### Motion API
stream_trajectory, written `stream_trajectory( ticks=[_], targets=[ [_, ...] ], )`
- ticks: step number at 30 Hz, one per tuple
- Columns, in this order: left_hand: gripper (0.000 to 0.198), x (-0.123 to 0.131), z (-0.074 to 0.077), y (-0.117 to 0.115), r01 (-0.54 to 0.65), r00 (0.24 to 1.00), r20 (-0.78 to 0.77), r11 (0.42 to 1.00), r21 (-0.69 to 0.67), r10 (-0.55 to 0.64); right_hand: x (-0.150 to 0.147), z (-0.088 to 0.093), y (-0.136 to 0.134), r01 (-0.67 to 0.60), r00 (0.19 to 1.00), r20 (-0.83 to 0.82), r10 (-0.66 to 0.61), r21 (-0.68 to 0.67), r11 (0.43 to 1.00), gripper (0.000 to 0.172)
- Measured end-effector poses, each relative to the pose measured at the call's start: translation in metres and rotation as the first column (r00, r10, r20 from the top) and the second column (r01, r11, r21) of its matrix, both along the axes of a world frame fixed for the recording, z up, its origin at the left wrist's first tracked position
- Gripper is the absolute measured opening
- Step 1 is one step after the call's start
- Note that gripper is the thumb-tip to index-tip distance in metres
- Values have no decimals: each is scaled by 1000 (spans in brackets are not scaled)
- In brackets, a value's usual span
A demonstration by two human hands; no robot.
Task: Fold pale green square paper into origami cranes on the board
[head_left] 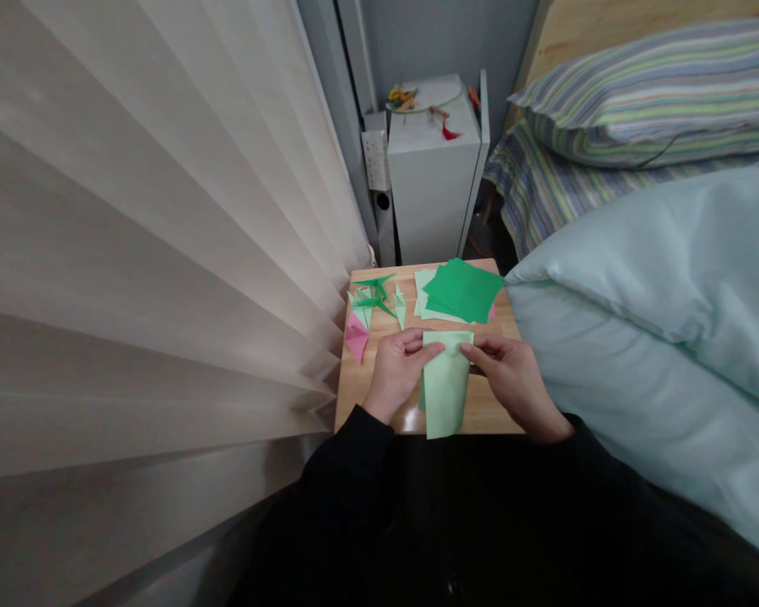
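1. The folded light green paper (pixel 447 389) is over the near edge of the wooden table (pixel 493 411).
2. The left hand (pixel 395 369), at nine o'clock, pinches its top left side.
3. The right hand (pixel 515 378), at three o'clock, pinches its top right side.
4. At twelve o'clock, dark green sheets (pixel 465 291) lie on paler sheets (pixel 421 302).
5. At ten o'clock lie small folded green shapes (pixel 401 306) and a pink shape (pixel 357 339).

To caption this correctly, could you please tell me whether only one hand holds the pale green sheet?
No, the left hand and the right hand both pinch the pale green sheet near its top.
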State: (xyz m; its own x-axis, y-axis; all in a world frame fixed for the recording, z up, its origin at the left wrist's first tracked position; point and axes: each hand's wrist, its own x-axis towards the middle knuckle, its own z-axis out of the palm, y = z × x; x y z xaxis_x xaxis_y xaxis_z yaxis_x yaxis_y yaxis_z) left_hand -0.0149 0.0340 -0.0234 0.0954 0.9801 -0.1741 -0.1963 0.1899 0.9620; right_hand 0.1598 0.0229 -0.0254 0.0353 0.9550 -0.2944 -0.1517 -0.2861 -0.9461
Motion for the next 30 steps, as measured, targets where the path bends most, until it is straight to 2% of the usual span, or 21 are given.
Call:
stream_trajectory(
  ticks=[4,10,26,30],
  targets=[
    [26,0,2,-1,12,1000,-10,1000,23,-12,0,1,1,12,1000,-5,-12,-9,1000,44],
    [36,0,5,-1,15,1000,-15,999,31,-15,-1,3,0,-16,999,-41,17,31,999,44],
    [45,1,5,-1,-5,996,-91,997,72,11,-2,1,-1,44,998,-45,-42,39,998,40],
    [40,0,4,-1,3,995,-103,999,53,3,-3,3,-1,48,998,-35,-46,36,998,41]
  ],
)
